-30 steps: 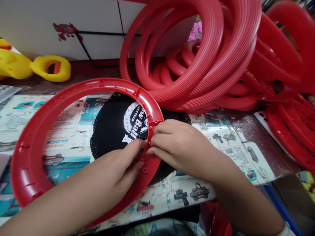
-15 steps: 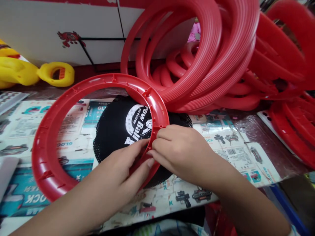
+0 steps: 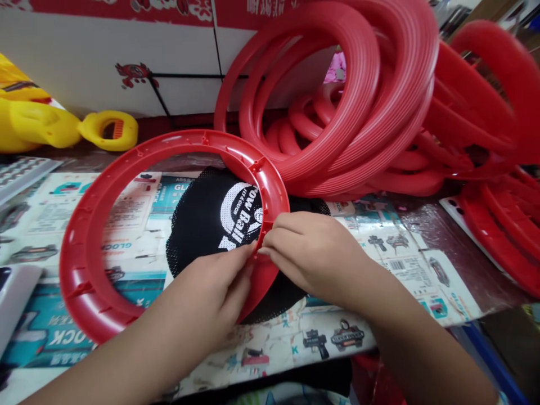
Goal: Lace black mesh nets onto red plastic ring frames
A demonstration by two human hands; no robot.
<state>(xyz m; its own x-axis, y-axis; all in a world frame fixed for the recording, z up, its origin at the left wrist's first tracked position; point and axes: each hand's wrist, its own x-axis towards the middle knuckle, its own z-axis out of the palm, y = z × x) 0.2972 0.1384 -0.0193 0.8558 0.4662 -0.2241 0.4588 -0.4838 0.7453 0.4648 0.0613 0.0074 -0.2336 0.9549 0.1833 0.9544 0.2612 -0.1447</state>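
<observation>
A red plastic ring (image 3: 86,216) with small pegs and ribs along its inner channel is tilted over the table, its hollow side towards me. My left hand (image 3: 219,278) grips its near right part, thumb and fingers closed on the rim. Close beside it, my right hand (image 3: 304,247) pinches at the same rim; its fingertips hide whatever small thing may be between them. Beneath the ring lies a round black mesh fabric (image 3: 198,219) with white printed lettering, partly covered by the ring and my hands.
Several red ribbed rings (image 3: 358,112) lean in a pile at the back, with more red ring parts (image 3: 502,214) at the right. Yellow plastic pieces (image 3: 109,130) lie at the back left. Printed cardboard (image 3: 405,281) covers the table; a white box (image 3: 181,50) stands behind.
My left thumb and fingers have drawn up closer to my right fingertips on the rim. The whole view has shifted slightly; the ring stays over the black mesh.
</observation>
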